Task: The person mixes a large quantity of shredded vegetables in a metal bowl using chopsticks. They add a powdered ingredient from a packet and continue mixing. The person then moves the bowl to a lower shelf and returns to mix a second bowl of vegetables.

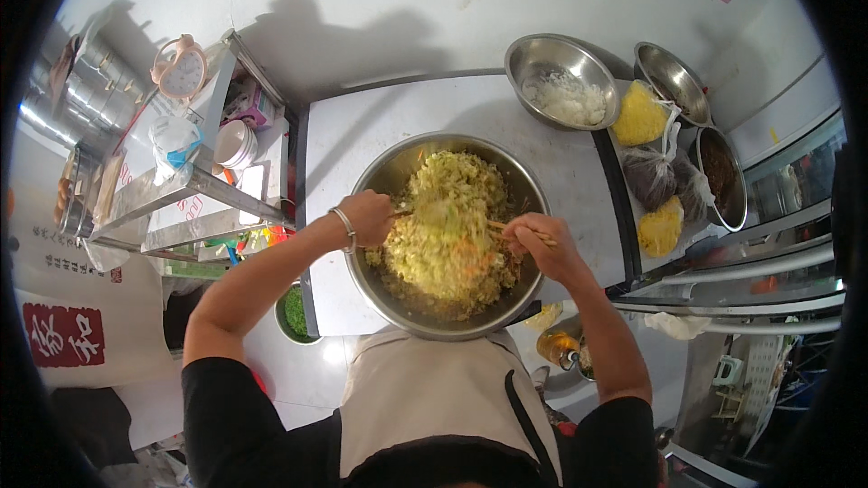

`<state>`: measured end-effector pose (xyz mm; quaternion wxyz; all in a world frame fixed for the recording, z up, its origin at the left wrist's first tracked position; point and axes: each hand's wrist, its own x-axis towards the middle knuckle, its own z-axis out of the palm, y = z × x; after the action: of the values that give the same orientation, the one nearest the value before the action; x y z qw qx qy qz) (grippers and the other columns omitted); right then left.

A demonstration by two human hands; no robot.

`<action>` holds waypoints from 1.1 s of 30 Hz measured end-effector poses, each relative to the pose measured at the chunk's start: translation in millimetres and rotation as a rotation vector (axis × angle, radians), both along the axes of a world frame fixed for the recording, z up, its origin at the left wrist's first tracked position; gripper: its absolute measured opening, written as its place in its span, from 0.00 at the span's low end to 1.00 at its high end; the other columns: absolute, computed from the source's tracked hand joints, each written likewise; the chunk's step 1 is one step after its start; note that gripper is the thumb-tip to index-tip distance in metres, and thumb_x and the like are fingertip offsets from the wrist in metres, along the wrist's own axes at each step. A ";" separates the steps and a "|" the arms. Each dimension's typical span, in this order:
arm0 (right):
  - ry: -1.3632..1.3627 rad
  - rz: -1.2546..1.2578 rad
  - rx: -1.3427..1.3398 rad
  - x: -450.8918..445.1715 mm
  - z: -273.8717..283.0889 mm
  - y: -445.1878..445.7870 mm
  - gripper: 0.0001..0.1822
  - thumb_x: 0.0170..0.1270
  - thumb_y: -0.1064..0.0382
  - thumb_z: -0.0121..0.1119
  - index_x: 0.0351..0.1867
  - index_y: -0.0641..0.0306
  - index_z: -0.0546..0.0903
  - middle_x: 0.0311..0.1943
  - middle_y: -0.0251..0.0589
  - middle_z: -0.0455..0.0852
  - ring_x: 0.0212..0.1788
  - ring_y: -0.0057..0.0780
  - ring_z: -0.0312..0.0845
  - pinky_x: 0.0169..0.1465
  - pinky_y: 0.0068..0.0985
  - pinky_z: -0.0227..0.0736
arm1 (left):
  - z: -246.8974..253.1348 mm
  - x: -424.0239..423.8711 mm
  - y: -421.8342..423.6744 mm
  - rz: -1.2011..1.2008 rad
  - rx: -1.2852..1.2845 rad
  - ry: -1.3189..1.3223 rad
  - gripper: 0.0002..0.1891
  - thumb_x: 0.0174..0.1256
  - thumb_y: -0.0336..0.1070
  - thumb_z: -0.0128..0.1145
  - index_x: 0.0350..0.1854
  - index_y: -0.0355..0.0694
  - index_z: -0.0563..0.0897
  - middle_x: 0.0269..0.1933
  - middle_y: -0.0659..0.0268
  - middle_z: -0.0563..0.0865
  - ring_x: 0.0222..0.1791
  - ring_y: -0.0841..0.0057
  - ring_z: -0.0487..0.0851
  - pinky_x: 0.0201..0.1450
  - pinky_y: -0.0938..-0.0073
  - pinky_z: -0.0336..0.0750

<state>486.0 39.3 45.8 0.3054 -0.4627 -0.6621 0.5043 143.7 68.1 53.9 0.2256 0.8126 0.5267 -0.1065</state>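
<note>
A large stainless steel bowl [447, 333] stands at the table's front edge, against my apron. It holds a heap of finely chopped food [441, 264], yellow-green with orange bits and partly blurred. My left hand [368, 218], with a bangle at the wrist, is closed around a thin wooden stick at the bowl's left side. At the right side my right hand [539, 244] grips wooden chopsticks [497, 224] that reach into the food. The tips of both tools are hidden in the heap.
A steel bowl of white food [566, 98] stands at the back right. Beside it are bags of yellow food [639, 115], dark bagged food and more steel bowls. A metal shelf [196, 183] flanks the table on the left; a bowl of chopped greens [296, 315] sits lower down.
</note>
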 end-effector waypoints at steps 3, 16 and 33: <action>-0.128 -0.034 0.116 14.0 23.7 4.2 0.10 0.68 0.65 0.54 0.38 0.68 0.85 0.32 0.40 0.87 0.30 0.24 0.83 0.35 0.25 0.76 | -0.8 -25.2 10.7 0.063 0.043 0.094 0.15 0.62 0.38 0.52 0.24 0.35 0.85 0.27 0.49 0.85 0.30 0.50 0.85 0.37 0.53 0.80; -0.151 0.018 0.147 9.6 23.4 18.9 0.09 0.68 0.65 0.53 0.38 0.67 0.83 0.32 0.41 0.86 0.31 0.28 0.82 0.35 0.28 0.76 | 0.8 -15.8 26.3 -0.112 0.044 0.132 0.16 0.66 0.38 0.50 0.24 0.36 0.86 0.27 0.53 0.86 0.28 0.55 0.86 0.32 0.55 0.81; 0.127 -0.318 -0.278 17.1 -43.1 5.5 0.11 0.68 0.65 0.52 0.34 0.71 0.83 0.27 0.40 0.83 0.26 0.24 0.79 0.32 0.24 0.76 | -24.3 -13.8 6.0 0.038 -0.027 0.128 0.13 0.56 0.36 0.56 0.18 0.33 0.83 0.22 0.50 0.84 0.26 0.58 0.86 0.33 0.57 0.80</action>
<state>503.1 44.9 2.7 0.3554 -0.5665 -0.4842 0.5642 129.9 74.1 29.6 0.2044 0.7908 0.5540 -0.1610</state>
